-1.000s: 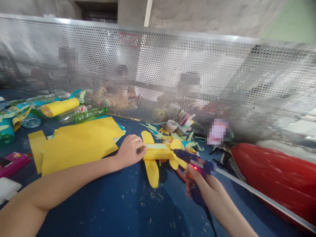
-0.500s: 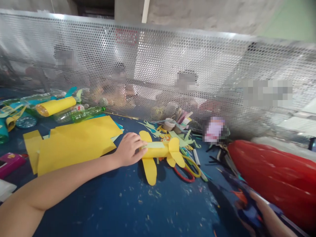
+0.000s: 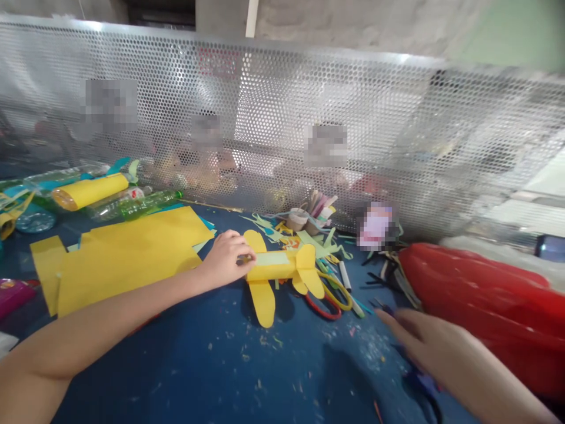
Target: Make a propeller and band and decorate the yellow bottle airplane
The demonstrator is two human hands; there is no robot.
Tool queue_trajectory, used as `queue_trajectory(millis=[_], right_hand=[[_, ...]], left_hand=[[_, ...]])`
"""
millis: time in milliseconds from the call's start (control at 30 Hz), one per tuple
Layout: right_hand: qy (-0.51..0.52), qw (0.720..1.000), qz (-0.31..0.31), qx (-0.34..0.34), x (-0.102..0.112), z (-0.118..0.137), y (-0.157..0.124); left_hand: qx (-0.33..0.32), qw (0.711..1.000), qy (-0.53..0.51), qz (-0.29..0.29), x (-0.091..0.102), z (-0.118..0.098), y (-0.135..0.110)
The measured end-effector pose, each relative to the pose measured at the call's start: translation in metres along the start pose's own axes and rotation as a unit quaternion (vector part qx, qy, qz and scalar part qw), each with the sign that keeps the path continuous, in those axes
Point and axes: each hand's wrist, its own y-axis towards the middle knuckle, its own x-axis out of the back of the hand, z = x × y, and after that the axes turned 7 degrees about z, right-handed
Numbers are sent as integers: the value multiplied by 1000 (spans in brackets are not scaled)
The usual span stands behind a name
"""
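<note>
Yellow paper plane (image 3: 271, 270): lying on the blue table near the middle of the view, rolled body pointing left to right, one rounded wing toward the wearer and one away, tail pieces at its right end.
Pale strip (image 3: 272, 258): flat along the top of the rolled body.
Left hand (image 3: 227, 256): thumb and fingers closed on the plane's left end, forearm stretched across the table.
Scissor-like loops: a red loop (image 3: 327, 316) and a yellow loop (image 3: 351, 300), just right of the tail and partly covered by it.
White stick (image 3: 345, 277): on the table just beyond the loops.
Paper scraps (image 3: 324, 244): heaped behind the plane, green, yellow and blue.
Cups (image 3: 296, 219): behind the scraps, with sticks standing up out of at least one.
Right hand (image 3: 435, 341): well apart from the plane, over a dark-blue glue gun (image 3: 421, 386); the hand hides most of it, so whether the fingers grip it I cannot tell.
Yellow sheets (image 3: 128, 253): stacked left of the left hand.
Bottles (image 3: 150, 206): far left, green and clear, one wrapped in yellow.
Red bag (image 3: 468, 306): shiny, beyond the right hand.
Perforated screen (image 3: 265, 118): across the back, people dimly visible through its holes.
Blue table (image 3: 212, 365): speckled with small bits.
</note>
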Motion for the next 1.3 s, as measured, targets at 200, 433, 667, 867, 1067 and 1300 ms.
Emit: queue_trajectory(millis=[200, 433, 667, 867, 1067, 1300], right_hand=[[50, 954, -38, 293, -19, 97, 61], [56, 934, -19, 351, -55, 107, 104], [65, 930, -7, 362, -60, 92, 102], [46, 939, -2, 341, -58, 94, 100], [15, 948, -4, 318, -59, 98, 96], [-23, 960, -49, 275, -64, 109, 87]], left_hand=[[0, 999, -2, 37, 4, -6, -1], [-13, 999, 3, 41, 5, -6, -2], [-28, 999, 3, 42, 3, -3, -1], [-15, 999, 2, 49, 1, 4, 0], [-9, 997, -30, 69, 6, 9, 3], [-16, 994, -59, 91, 11, 13, 6]])
